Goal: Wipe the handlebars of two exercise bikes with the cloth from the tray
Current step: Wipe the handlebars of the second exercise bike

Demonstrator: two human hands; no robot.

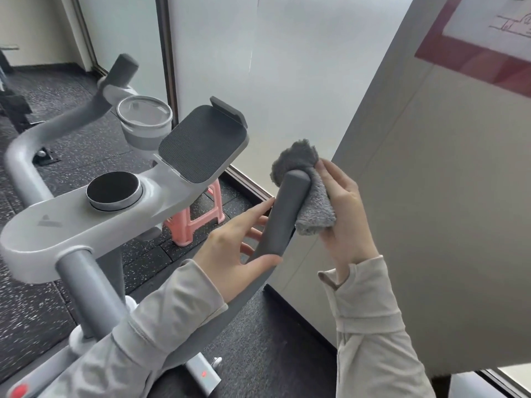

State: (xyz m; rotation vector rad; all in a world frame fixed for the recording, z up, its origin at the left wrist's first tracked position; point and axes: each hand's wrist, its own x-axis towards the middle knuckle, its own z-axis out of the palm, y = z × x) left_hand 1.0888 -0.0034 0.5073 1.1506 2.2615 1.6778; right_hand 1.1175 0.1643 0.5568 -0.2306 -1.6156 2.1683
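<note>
A grey exercise bike stands before me, with a dark grey foam right handlebar grip point(283, 214) rising at the centre. My right hand point(343, 214) holds a grey fluffy cloth point(309, 193) against the grip's top and right side. My left hand point(240, 251) steadies the grip lower down, thumb under it and straight fingers along its left side. The left handlebar grip point(122, 70) sticks up at the far left, untouched.
The bike's console carries a round black knob point(113, 189), a ribbed tablet holder point(201, 145) and a cup holder point(145, 119). A pink stool point(198, 216) stands on the speckled floor behind. A grey wall panel point(416, 182) is close on the right.
</note>
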